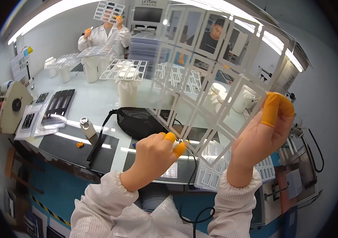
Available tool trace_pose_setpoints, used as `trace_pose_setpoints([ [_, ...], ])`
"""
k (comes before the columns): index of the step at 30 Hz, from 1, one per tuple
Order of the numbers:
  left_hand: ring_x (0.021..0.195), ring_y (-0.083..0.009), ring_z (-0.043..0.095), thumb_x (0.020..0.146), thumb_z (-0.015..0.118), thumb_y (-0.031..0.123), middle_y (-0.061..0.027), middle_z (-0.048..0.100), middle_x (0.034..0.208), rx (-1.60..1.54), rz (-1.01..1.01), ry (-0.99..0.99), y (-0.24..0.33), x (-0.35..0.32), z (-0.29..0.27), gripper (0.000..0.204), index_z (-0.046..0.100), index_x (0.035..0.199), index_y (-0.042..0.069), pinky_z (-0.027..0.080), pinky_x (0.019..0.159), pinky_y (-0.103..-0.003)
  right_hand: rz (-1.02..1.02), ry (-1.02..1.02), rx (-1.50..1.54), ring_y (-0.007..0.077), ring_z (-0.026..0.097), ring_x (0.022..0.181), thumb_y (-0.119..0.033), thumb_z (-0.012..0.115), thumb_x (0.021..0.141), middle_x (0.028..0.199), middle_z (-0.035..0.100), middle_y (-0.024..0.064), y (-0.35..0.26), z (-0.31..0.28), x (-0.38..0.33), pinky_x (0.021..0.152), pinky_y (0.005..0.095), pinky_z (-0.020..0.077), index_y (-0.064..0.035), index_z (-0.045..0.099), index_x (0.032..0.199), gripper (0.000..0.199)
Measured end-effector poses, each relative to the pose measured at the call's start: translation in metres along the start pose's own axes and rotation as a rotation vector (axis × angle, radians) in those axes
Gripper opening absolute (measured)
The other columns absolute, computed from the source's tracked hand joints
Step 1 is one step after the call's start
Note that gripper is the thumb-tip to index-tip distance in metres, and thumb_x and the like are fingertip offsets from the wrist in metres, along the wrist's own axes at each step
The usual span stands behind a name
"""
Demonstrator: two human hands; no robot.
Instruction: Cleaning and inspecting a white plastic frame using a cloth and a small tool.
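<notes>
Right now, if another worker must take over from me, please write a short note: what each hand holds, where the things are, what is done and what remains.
Left hand: raised, its orange-capped fingertips pinching the lower edge of the clear grid sheet.
Right hand: gripping the sheet's right edge, capped fingers on top.
The sheet is held up in the air, tilted, above the table.
More grid sheets lie stacked at the table edge under the hands; a black mesh bag sits behind them.
Done and remaining: the view shows only a sheet held up; progress cannot be judged.
</notes>
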State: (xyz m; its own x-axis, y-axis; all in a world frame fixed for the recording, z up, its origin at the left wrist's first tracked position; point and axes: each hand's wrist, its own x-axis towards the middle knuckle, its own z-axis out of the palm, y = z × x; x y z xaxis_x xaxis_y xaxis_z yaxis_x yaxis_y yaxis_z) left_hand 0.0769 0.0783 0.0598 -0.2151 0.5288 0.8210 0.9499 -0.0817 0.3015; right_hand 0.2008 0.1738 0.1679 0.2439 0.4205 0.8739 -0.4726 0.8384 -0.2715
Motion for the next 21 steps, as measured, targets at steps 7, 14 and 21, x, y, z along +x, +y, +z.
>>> trace_pose_setpoints([
  [7, 0.047, -0.021, 0.049, 0.067, 0.063, 0.014, -0.0056, 0.046, 0.052, 0.015, 0.088, -0.004, -0.016, 0.011, 0.051, 0.018, 0.05, 0.06, 0.004, 0.038, 0.041, -0.03, -0.019, -0.228, -0.241, 0.0095, 0.049, 0.08, -0.014, 0.05, 0.085, 0.086, 0.054, 0.0046, 0.005, 0.004, -0.007, 0.074, 0.0215, 0.0356, -0.0009, 0.051, 0.091, 0.015],
  [14, 0.071, -0.0108, 0.056, 0.083, 0.05, 0.01, -0.005, 0.059, 0.082, -1.279, -0.604, -0.317, -0.071, 0.052, 0.092, 0.017, 0.058, 0.091, -0.003, 0.044, 0.065, -0.021, 0.27, -0.289, -0.455, 0.0093, 0.047, 0.08, -0.016, 0.048, 0.086, 0.086, 0.053, 0.0052, 0.026, -0.063, -0.03, 0.075, 0.0213, 0.0347, -0.0012, 0.05, 0.092, 0.016],
  [21, 0.066, -0.0094, 0.055, 0.082, 0.051, 0.019, -0.0031, 0.058, 0.076, -1.359, -0.753, -0.446, -0.103, 0.067, 0.118, 0.02, 0.059, 0.085, 0.0, 0.042, 0.059, -0.021, 0.629, -0.156, -0.692, 0.0107, 0.043, 0.073, -0.006, 0.053, 0.08, 0.079, 0.051, 0.0029, 0.036, -0.167, -0.098, 0.07, 0.0228, 0.0351, -0.002, 0.053, 0.088, 0.009],
])
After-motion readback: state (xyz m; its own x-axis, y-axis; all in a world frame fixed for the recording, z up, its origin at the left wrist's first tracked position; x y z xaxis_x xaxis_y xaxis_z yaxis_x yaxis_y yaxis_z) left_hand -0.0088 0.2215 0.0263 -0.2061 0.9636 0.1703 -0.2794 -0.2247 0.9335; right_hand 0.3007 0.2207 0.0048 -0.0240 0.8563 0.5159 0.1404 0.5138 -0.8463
